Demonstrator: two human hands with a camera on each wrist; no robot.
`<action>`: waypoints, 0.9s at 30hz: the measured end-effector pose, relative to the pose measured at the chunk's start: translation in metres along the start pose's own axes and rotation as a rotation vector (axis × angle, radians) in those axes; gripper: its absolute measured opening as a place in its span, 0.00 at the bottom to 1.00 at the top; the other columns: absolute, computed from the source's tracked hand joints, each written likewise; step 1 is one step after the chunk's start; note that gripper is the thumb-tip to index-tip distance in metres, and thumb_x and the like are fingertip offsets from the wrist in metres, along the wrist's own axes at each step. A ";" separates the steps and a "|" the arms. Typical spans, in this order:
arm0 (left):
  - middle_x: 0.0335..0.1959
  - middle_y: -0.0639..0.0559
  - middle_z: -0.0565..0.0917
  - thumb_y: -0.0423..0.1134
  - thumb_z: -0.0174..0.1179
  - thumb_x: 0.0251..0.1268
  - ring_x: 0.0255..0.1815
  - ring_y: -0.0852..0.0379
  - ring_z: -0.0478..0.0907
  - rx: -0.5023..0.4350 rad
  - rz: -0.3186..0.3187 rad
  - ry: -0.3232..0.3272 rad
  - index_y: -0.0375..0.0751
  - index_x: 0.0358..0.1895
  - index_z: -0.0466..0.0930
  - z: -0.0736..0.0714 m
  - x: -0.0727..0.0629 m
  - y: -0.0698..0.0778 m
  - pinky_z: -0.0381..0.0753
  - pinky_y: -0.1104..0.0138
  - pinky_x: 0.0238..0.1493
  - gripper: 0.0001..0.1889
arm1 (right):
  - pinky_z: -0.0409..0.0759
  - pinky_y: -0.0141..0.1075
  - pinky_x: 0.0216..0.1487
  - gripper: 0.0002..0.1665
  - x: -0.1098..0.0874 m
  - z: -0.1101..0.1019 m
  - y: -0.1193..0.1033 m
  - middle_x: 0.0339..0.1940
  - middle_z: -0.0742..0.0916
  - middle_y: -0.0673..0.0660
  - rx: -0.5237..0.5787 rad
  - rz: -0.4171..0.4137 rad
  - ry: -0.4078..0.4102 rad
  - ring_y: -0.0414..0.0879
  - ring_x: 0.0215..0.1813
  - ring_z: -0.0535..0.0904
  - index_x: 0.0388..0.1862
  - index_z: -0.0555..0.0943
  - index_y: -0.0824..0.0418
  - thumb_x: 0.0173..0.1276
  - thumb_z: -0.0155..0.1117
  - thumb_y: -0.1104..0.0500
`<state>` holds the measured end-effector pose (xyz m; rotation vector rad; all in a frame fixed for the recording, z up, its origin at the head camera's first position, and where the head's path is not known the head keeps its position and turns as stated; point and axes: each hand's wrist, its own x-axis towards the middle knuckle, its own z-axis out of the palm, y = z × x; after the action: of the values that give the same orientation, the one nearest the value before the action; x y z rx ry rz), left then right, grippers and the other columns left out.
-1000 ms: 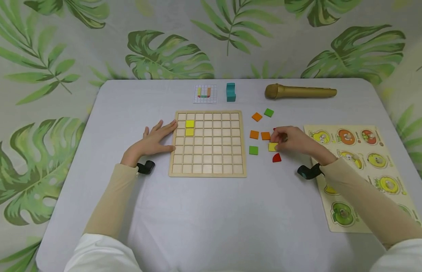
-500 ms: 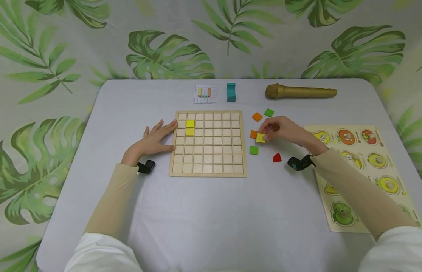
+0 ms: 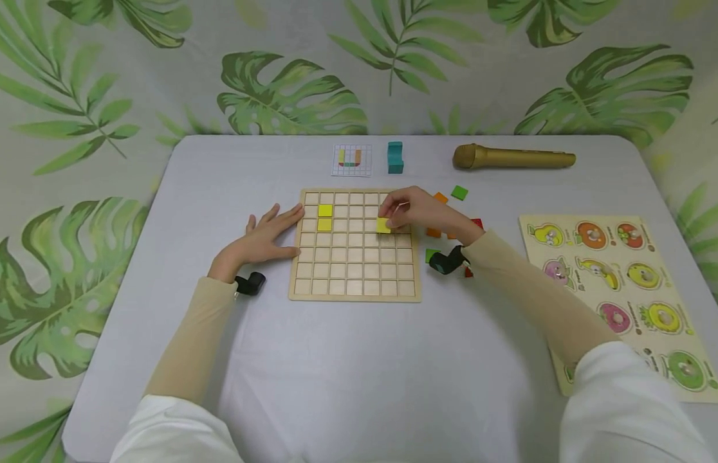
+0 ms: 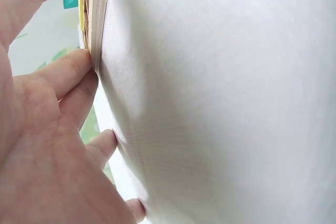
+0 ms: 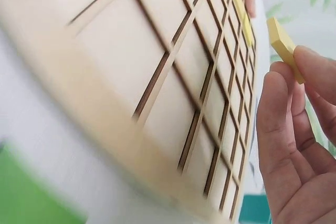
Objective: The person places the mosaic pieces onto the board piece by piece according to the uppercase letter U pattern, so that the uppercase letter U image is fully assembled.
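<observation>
A wooden grid board [image 3: 356, 269] lies flat on the table, with two yellow square tiles [image 3: 325, 217] in adjoining cells near its upper left. My left hand [image 3: 260, 238] has its fingers spread; fingertips and thumb touch the board's left edge, as the left wrist view also shows. Over the board's right part, my right hand [image 3: 414, 207] pinches a third yellow square tile [image 5: 283, 48] between thumb and fingers. In the right wrist view that tile is tilted and held above the grid.
Right of the board lie orange tiles [image 3: 433, 232], green tiles [image 3: 459, 192] and red pieces [image 3: 477, 223], partly hidden by the right arm. Behind the board are a pattern card [image 3: 351, 160], a teal block [image 3: 395, 158] and a gold microphone [image 3: 515, 157]. A fruit puzzle board [image 3: 643, 296] lies at right.
My right hand has picked up the yellow tile from among the loose pieces and carried it left over the board. My left hand stays at the board's edge.
</observation>
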<state>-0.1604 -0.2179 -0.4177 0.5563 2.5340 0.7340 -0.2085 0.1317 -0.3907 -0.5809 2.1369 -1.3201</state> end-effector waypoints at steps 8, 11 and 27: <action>0.78 0.53 0.42 0.53 0.61 0.63 0.76 0.45 0.25 -0.006 0.011 0.007 0.50 0.78 0.43 0.000 0.000 -0.001 0.17 0.40 0.63 0.46 | 0.77 0.36 0.37 0.07 0.034 0.031 -0.013 0.33 0.81 0.59 0.053 -0.049 -0.038 0.49 0.34 0.75 0.39 0.81 0.69 0.61 0.65 0.70; 0.78 0.54 0.42 0.53 0.61 0.63 0.76 0.46 0.26 -0.008 0.003 0.008 0.51 0.78 0.43 0.001 0.000 0.000 0.17 0.40 0.63 0.46 | 0.79 0.35 0.37 0.07 0.044 0.043 -0.017 0.32 0.80 0.59 0.050 -0.059 -0.047 0.48 0.33 0.76 0.38 0.81 0.69 0.60 0.65 0.71; 0.78 0.54 0.43 0.53 0.61 0.63 0.76 0.45 0.26 0.002 -0.008 -0.003 0.50 0.78 0.44 -0.001 -0.001 0.001 0.19 0.38 0.63 0.46 | 0.70 0.33 0.36 0.05 0.066 0.091 -0.037 0.27 0.81 0.54 -0.375 -0.112 0.015 0.44 0.31 0.73 0.33 0.82 0.63 0.59 0.61 0.70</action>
<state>-0.1601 -0.2180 -0.4167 0.5476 2.5330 0.7281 -0.1952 0.0147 -0.4050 -0.8515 2.4125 -0.9827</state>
